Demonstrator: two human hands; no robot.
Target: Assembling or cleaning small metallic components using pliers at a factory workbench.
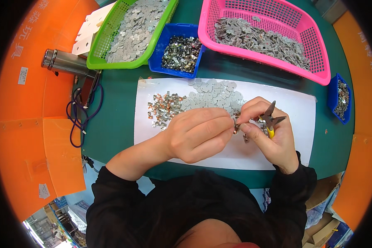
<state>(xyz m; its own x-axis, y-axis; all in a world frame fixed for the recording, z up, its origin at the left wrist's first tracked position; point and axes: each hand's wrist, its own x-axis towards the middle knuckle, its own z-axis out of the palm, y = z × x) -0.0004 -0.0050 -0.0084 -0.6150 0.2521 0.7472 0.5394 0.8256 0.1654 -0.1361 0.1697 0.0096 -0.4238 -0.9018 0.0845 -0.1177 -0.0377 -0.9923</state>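
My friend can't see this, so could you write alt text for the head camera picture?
Two bare hands meet over a white sheet: left hand and right hand pinch a small metal part, the right also holding yellow-handled pliers. Baskets of metal pieces sit behind.

The small metal piece (237,126) pinched between both hands is mostly covered by the fingers (219,124), so its shape cannot be told. The pliers (272,117) show only their tips and a bit of yellow handle; the rest lies inside the right hand (270,138). The pink basket (273,33) is cut off by the top edge.
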